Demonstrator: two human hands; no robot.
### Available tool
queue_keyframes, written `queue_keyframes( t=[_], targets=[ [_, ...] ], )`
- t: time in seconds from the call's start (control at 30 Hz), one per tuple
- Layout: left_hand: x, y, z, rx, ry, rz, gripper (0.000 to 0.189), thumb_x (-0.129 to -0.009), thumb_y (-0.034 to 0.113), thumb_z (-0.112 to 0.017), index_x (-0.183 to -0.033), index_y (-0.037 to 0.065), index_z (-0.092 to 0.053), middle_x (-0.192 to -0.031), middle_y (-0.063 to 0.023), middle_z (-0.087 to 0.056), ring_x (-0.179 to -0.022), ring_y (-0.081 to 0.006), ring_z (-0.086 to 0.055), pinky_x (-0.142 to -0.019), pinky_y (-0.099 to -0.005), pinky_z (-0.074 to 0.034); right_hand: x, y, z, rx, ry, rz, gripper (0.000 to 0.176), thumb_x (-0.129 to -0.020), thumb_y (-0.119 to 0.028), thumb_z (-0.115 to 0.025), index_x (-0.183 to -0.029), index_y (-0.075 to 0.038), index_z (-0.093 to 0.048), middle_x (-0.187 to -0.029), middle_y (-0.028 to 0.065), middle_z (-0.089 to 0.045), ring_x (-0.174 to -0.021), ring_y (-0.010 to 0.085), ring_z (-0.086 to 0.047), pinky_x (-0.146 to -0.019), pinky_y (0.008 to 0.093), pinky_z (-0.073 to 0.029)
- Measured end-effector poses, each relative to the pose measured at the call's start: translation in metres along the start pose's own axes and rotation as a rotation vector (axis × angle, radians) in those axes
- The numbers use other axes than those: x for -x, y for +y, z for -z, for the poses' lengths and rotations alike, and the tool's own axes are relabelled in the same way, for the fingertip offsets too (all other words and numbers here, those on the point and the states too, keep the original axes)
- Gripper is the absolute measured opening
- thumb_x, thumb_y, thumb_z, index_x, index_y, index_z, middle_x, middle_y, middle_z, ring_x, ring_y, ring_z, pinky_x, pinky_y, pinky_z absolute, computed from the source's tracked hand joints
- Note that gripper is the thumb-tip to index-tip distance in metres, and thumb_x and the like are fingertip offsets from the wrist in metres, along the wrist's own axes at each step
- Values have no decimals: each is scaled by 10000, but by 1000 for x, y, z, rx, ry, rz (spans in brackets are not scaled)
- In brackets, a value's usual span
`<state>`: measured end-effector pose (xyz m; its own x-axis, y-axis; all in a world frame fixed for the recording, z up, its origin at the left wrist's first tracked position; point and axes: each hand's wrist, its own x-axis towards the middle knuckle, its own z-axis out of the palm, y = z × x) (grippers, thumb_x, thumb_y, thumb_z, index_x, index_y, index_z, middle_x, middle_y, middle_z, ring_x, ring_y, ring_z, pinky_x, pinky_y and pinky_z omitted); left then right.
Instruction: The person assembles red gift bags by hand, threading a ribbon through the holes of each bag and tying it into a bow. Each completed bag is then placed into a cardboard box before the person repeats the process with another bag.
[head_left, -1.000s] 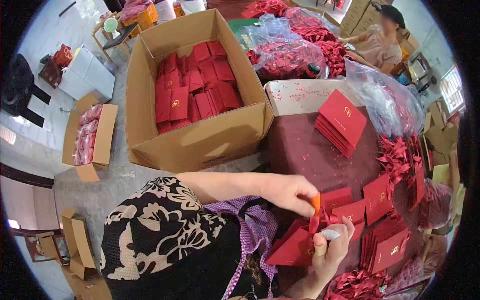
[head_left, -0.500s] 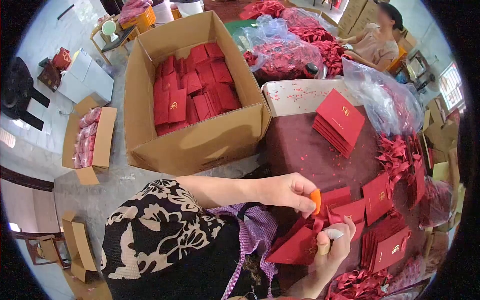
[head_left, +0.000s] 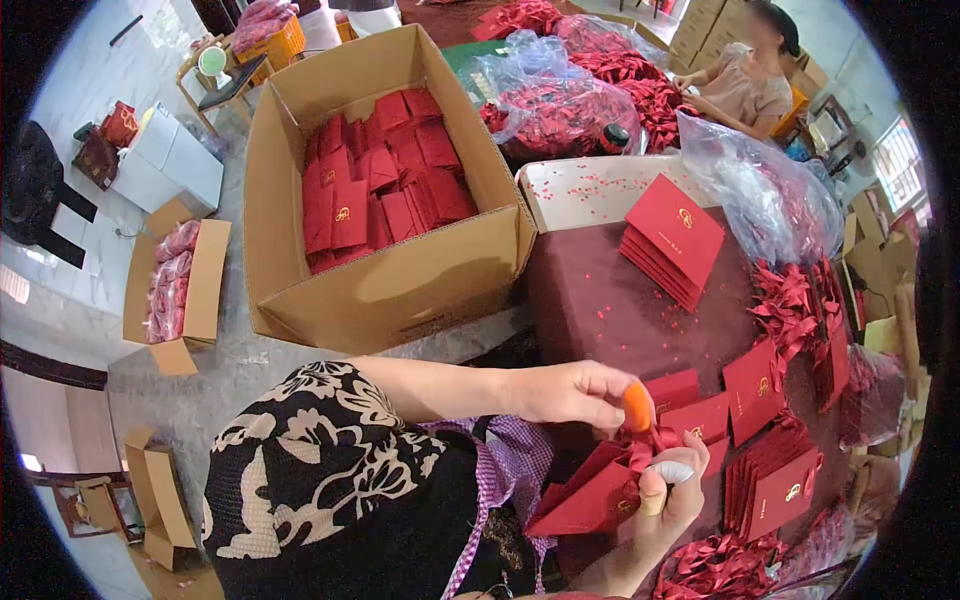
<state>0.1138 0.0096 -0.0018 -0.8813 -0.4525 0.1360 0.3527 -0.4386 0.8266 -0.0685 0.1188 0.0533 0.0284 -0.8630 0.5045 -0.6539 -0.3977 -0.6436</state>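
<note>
Red envelope (head_left: 585,500) between left hand (head_left: 570,392) and right hand (head_left: 672,500)

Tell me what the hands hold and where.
The left hand pinches the upper end of a red ribbon; the right hand grips the red card at its edge.

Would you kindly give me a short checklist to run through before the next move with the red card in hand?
1. Grip of the left hand on the red ribbon: ok, fingertips pinch it.
2. Grip of the right hand on the red card: ok, thumb pressed onto it.
3. Orange fingertip cover seated: ok.
4. Ribbon joined to the card: cannot tell, the fingers hide it.
5. Room in the cardboard box: ok, contents lie below its rim.
6. More cards near: ok, a fanned row lies beside the right hand.
</note>
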Motion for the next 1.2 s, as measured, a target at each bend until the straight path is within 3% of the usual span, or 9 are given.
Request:
queue_keyframes(
  t=[0.17, 0.57, 0.67, 0.73, 0.8, 0.87, 0.93, 1.0, 1.2],
  targets=[
    [4, -7, 8, -125, -27, -51, 143, -916, 48, -545, -1040, 18, -610, -970, -8, -625, -874, -72, -562, -804, -248, -476, 0, 1, 0, -40, 27, -4, 296, -854, -274, -643, -711, -55, -504, -654, 44, -516, -647, 205, -517, -945, 460, -391],
    [0, -13, -5, -54, -87, -29, 394, -863, -61, -553, -1243, 32, -507, -1079, 13, -565, -993, -81, -513, -890, -267, -432, -3, 4, -5, -161, 47, -54, 290, -865, -273, -619, -722, -42, -518, -699, 58, -535, -679, 210, -519, -940, 460, -403],
    [-6, -9, -2, -366, -108, -275, 330, -875, -10, -584, -1198, 50, -548, -1157, -35, -557, -1011, -121, -516, -884, -298, -438, -2, 7, -6, -178, 63, -73, 316, -887, -290, -599, -730, -29, -517, -728, 71, -544, -739, 225, -528, -939, 470, -409],
    [-6, -3, -1, -471, -128, -148, 288, -866, 29, -608, -1151, 11, -570, -1234, -140, -521, -1185, -257, -483, -1021, -380, -359, 3, 15, -7, -284, 100, -157, 242, -889, -212, -585, -754, -18, -531, -734, 65, -544, -778, 219, -543, -954, 483, -406],
    [-11, -4, 3, -514, -103, -147, 266, -822, 122, -696, -1046, 29, -587, -1115, -118, -558, -1068, -254, -526, -937, -360, -412, 2, 18, -6, -366, 162, -303, 146, -890, -105, -558, -782, -9, -540, -777, 46, -567, -824, 192, -557, -981, 455, -401],
    [-11, 0, 1, -699, -4, -177, 243, -826, 107, -697, -1027, 8, -601, -1028, -101, -578, -1042, -230, -543, -922, -359, -424, 7, 24, -4, -485, 215, -434, 70, -885, -24, -559, -828, 16, -568, -854, 53, -602, -851, 160, -567, -945, 399, -435],
    [-9, 3, -8, -340, 167, 56, 223, -829, -2, -662, -1043, -18, -602, -1008, -41, -584, -953, -138, -567, -839, -269, -467, 5, 26, -5, -413, 237, -432, 56, -900, -5, -568, -937, 13, -606, -924, 78, -630, -885, 177, -590, -857, 319, -468],
    [-12, -2, -10, -295, 416, 61, 225, -837, -44, -619, -1057, 2, -609, -993, -35, -621, -906, -115, -588, -808, -265, -490, 13, 44, -3, -167, 265, -256, 154, -920, -32, -551, -1059, -8, -614, -1077, 102, -634, -1061, 223, -585, -946, 331, -442],
    [-27, -7, 28, -230, 543, -72, 216, -883, -30, -594, -1096, 7, -609, -971, -46, -653, -813, -91, -601, -725, -217, -485, 65, 34, 30, 136, 431, -336, 234, -852, -5, -640, -1085, -26, -624, -1062, 114, -644, -1018, 230, -615, -887, 318, -485]
  ],
)
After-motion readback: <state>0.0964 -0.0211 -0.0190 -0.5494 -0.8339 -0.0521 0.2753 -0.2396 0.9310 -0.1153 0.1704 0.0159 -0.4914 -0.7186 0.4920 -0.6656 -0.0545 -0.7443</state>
